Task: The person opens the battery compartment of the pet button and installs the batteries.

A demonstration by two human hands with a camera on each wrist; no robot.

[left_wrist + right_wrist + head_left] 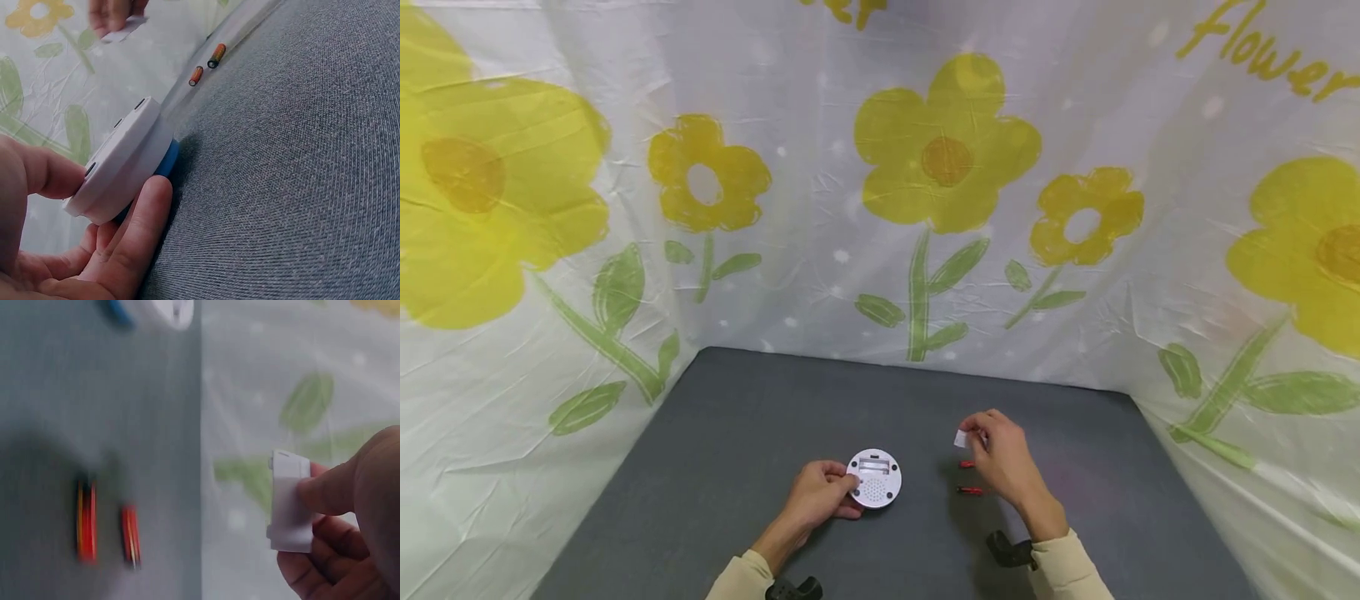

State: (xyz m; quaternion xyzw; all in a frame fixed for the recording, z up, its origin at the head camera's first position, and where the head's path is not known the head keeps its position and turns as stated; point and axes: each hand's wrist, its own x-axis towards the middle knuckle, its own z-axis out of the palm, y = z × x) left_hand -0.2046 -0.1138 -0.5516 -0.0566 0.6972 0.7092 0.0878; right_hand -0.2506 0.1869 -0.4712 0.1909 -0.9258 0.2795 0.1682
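Note:
A round white device (874, 492) with speaker holes, small dark feet and an uncovered battery compartment faces up on the table. My left hand (823, 493) grips its left edge, thumb on top and fingers below. Blue shows on its underside in the left wrist view. Between thumb and fingers, my right hand (1000, 454) pinches a small white battery cover (291, 506) with little tabs along one edge, held above the table. Below that hand lie two red batteries, one nearer (970, 491) and one farther (967, 464), the latter partly hidden by the hand in the head view.
The dark grey cloth-covered table (760, 417) spreads out around both hands. White curtains (805, 275) with yellow flowers stand along its back and sides. Dark straps (1009, 550) sit at both wrists, by the beige sleeves.

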